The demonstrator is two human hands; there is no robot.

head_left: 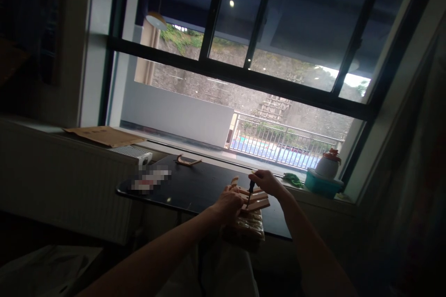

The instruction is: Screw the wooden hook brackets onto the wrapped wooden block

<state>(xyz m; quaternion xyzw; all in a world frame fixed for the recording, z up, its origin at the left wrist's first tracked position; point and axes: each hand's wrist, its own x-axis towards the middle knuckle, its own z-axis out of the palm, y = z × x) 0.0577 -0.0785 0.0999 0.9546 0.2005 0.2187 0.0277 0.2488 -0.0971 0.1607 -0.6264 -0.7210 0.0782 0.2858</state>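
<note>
My right hand is closed around the handle of a screwdriver, which points down with its tip at a slatted wooden piece. My left hand grips the left side of that wooden piece, its fingers partly hidden behind the hand. Beneath the wood is a block wrapped in clear plastic, jutting over the near edge of the dark table. A small curved wooden part lies apart, toward the far side of the table. Whether the tip sits in a screw is too small to tell.
The dark table stands against a window sill. A brown paper envelope lies on the ledge at left, above a radiator. At right on the sill are a teal container, a white bottle and a green cloth-like item.
</note>
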